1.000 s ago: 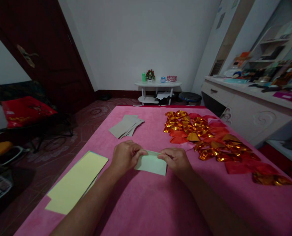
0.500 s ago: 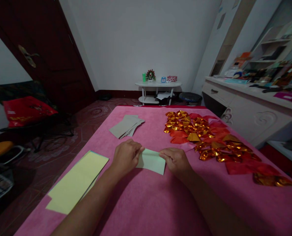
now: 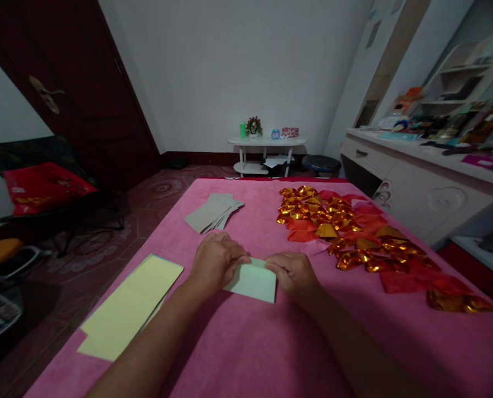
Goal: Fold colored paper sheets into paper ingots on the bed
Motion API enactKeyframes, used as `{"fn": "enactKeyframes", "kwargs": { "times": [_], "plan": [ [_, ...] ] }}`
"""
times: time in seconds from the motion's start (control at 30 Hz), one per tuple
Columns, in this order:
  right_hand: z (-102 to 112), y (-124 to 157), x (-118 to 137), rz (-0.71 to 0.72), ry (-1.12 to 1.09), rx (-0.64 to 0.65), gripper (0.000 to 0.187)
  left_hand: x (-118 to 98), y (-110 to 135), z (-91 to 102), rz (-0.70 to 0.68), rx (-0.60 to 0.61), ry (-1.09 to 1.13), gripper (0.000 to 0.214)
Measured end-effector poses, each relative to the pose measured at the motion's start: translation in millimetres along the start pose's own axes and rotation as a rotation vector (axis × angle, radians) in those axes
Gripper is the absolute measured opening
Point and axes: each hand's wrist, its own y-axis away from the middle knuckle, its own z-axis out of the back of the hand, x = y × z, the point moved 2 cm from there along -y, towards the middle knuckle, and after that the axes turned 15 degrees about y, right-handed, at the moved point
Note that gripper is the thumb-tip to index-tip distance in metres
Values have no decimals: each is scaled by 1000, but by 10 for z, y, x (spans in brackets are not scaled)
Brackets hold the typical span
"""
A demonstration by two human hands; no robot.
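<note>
A pale green sheet of paper (image 3: pixel 252 282) is held over the pink cloth in front of me, its far edge folded over. My left hand (image 3: pixel 218 260) pinches its far left corner between thumb and fingers. At the far right corner, my right hand (image 3: pixel 293 272) grips the paper in the same way. To the left lies a stack of yellow paper sheets (image 3: pixel 134 304), partly behind my left forearm. Beyond my left hand is a fanned pile of grey paper pieces (image 3: pixel 213 211).
A pink cloth (image 3: pixel 238 354) covers the table. Rows of folded gold and red foil pieces (image 3: pixel 337 221) lie along its right side. A small white table (image 3: pixel 267 141) stands by the far wall, a white dresser (image 3: pixel 420 182) at right, and a red bag (image 3: pixel 47 188) on a chair at left.
The paper's near edge has come slightly closer to me, and a folded strip now shows along its far edge. Both hands have shifted slightly while keeping their pinch on it.
</note>
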Motion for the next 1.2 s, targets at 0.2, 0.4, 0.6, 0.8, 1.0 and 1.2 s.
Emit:
{"fn": "enactKeyframes", "kwargs": {
  "times": [0.2, 0.4, 0.6, 0.8, 1.0, 1.2],
  "plan": [
    [14, -8, -38, -1, 4, -4, 25, 85, 15, 28, 9, -47, 9, 21],
    [57, -8, -9, -29, -70, -33, 23, 87, 12, 6, 15, -79, -1, 20],
    [119, 18, -192, -313, -293, -250, 22, 335, 80, 116, 181, -275, 181, 20],
    [5, -12, -149, -463, -609, -260, 27, 607, 121, -48, 498, -569, 872, 28],
    [-117, -12, -1, -444, -678, -162, 27, 548, 114, -372, 559, -388, 1454, 31],
    [-92, 1, 71, -406, -740, -113, 31, 458, 106, -449, 526, -472, 1393, 24]
  ]
}}
